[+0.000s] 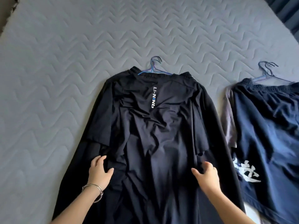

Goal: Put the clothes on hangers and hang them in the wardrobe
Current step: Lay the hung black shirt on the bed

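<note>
A black shirt (153, 130) with white lettering down its back lies flat on the grey quilted bed (64, 62), on top of other dark clothes. The hooks of blue wire hangers (154, 65) stick out at its collar. My left hand (99, 172) rests on the shirt's left side, fingers curled into the fabric. On the shirt's right side is my right hand (206, 177), fingers bent and pinching the cloth. A navy garment (267, 126) with a white print lies to the right, with more wire hangers (267, 71) at its waistband.
A grey garment (229, 120) peeks out under the navy one. Dark curtain fabric (288, 8) shows at the top right corner. The bed's quilted cover stretches wide to the left and beyond the clothes.
</note>
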Tool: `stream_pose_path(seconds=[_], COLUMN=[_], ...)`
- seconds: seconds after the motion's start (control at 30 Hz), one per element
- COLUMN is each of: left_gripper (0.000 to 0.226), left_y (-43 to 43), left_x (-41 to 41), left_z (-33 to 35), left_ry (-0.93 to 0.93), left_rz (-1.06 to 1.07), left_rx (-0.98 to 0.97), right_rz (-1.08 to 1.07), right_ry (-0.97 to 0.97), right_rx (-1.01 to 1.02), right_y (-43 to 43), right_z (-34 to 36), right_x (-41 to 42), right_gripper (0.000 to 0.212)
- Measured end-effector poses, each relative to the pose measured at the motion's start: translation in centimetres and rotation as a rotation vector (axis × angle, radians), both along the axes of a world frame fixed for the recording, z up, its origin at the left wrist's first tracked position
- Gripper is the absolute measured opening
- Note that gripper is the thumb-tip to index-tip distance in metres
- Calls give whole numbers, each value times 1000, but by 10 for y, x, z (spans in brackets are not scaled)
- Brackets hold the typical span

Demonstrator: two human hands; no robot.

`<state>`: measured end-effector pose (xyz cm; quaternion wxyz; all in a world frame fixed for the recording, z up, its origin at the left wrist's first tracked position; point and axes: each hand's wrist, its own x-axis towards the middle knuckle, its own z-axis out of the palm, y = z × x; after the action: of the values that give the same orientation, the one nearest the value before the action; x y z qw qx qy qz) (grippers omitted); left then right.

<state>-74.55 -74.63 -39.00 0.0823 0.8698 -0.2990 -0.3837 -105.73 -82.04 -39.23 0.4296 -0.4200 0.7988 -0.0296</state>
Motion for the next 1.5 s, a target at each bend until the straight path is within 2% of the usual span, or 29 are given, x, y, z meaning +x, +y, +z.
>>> stream_pose_path(seconds=[0.1, 0.2, 0.33, 0.43, 0.53, 0.63, 0.67, 0.73, 0.77, 0.83, 0.9, 0.97, 1.0, 1.03, 1.07, 1.1, 1.13, 1.2, 1.27, 1.37, 1.43, 1.5], left_gripper=[51, 57, 37, 31, 33, 46, 42, 18, 14, 21, 24, 17, 19, 25, 41, 56, 60, 42, 46, 46, 47, 38], left_y=[40, 57, 71, 84, 108, 136, 141, 153, 160, 174, 185, 192, 195, 198, 202, 207, 212, 222, 234, 254, 268, 280], left_x=[5, 0, -17, -23, -18, -13, -14, -17, -20, -23, -26, -26, -23, -18, -16, -11, -6, -5, -4, -1, -1, 0], left_z=[-7, -9, -8, 4, 16, 34, 44, 57, 63, 65, 68, 73, 74, 76, 79, 81, 82, 92, 90, 74, 63, 55], left_ry=[26, -45, -111, 44, 212, 357, 424, 526, 538, 472, 490, 601, 632, 597, 540, 486, 439, 386, 326, 251, 265, 297], left_rz=[173, 29, 13, 295, 491, 483, 454, 324, 253, 167, 285, 580, 698, 729, 694, 640, 558, 306, 130, 244, 396, 501], left_rx=[59, 116, -72, -254, -291, -237, -217, -110, -39, 95, 58, -107, -204, -245, -260, -247, -223, -103, 49, 103, 99, 51], right_rz=[-132, -5, -29, -74, -20, -60, -92, -138, -154, -174, -221, -319, -372, -413, -431, -435, -427, -337, -210, -141, -156, -174], right_ry=[-109, -201, -311, -361, -362, -337, -332, -346, -365, -400, -430, -441, -434, -426, -414, -400, -374, -227, -60, 15, 60, 118], right_rx=[140, 219, 229, 271, 343, 313, 285, 247, 240, 226, 190, 125, 90, 60, 34, 12, -2, -20, -27, 13, 8, -17], right_y=[45, 70, 96, 117, 141, 163, 169, 180, 185, 192, 198, 202, 204, 207, 209, 211, 213, 219, 226, 233, 236, 238], right_z=[-3, -3, 6, 17, 38, 58, 63, 67, 69, 72, 70, 69, 68, 68, 69, 69, 70, 70, 69, 64, 60, 57], right_x=[-6, -2, 3, -5, -22, -46, -53, -66, -71, -79, -87, -94, -98, -103, -108, -111, -114, -118, -119, -117, -116, -118], right_gripper=[43, 25, 17, 23, 23, 14, 15, 25, 25, 13, 9, 11, 10, 8, 9, 10, 7, 9, 16, 19, 19, 20])
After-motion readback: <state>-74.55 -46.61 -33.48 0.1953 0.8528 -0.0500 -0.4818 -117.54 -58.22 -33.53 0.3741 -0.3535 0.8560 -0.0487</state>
